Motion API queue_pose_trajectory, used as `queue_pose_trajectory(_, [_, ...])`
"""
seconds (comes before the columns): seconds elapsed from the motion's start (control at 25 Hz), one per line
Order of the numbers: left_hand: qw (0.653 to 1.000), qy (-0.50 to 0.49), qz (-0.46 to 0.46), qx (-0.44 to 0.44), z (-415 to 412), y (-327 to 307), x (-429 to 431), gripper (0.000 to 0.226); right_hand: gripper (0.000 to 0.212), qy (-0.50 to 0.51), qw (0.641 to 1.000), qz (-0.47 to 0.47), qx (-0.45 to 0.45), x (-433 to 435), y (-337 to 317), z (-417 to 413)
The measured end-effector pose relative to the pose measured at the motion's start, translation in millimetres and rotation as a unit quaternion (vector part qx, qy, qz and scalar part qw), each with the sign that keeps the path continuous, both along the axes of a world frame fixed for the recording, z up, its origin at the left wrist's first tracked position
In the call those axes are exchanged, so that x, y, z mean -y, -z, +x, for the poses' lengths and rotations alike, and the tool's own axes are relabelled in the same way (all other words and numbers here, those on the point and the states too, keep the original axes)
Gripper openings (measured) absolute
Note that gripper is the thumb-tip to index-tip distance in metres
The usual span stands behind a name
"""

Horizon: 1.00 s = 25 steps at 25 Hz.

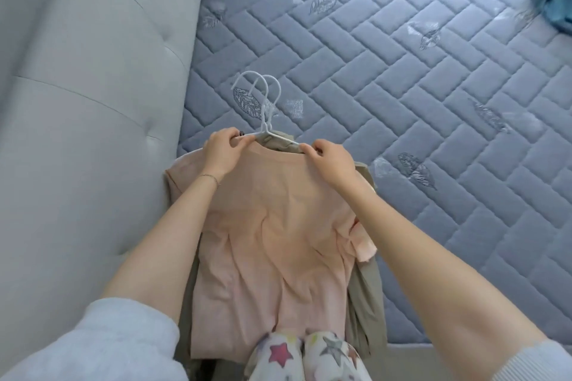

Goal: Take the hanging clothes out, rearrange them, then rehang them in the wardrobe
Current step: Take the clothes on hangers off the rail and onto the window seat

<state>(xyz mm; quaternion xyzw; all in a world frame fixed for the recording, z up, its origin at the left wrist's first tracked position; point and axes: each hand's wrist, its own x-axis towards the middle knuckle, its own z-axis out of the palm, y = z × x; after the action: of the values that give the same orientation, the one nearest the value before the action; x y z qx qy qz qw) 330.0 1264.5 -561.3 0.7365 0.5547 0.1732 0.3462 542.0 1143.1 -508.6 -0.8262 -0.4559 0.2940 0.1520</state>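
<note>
Head view: pink top (272,226), spread flat over olive garment (366,303) at near edge of mattress (402,71), beside headboard (77,102). Laid flat, probably so the neckline takes no weight while worked. Two white hangers (266,108) at the collars, hooks pointing away, apparently one per garment. Pinched at either side of the collar, on hanger arm and fabric: left hand (221,151), right hand (329,161), fingers curled. Likely easing the hanger out or seating it; cannot tell which.
</note>
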Motion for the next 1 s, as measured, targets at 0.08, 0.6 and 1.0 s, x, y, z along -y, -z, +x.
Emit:
queue_pose_trajectory(0.08, [0.999, -0.021, 0.01, -0.027, 12, 45, -18, 0.047, 0.046, 0.0, 1.0, -0.018, 0.003, -22, 48, 8])
queue_pose_trajectory(0.6, [0.996, 0.005, 0.084, -0.015, 6, 107, -11, 0.033, 0.045, -0.03, 0.999, 0.031, 0.033, -33, 129, -7])
queue_pose_trajectory(1.0, [0.984, -0.031, 0.155, -0.082, -82, -149, 146, 0.048, 0.057, -0.118, 0.99, 0.076, 0.032, 72, -137, -93])
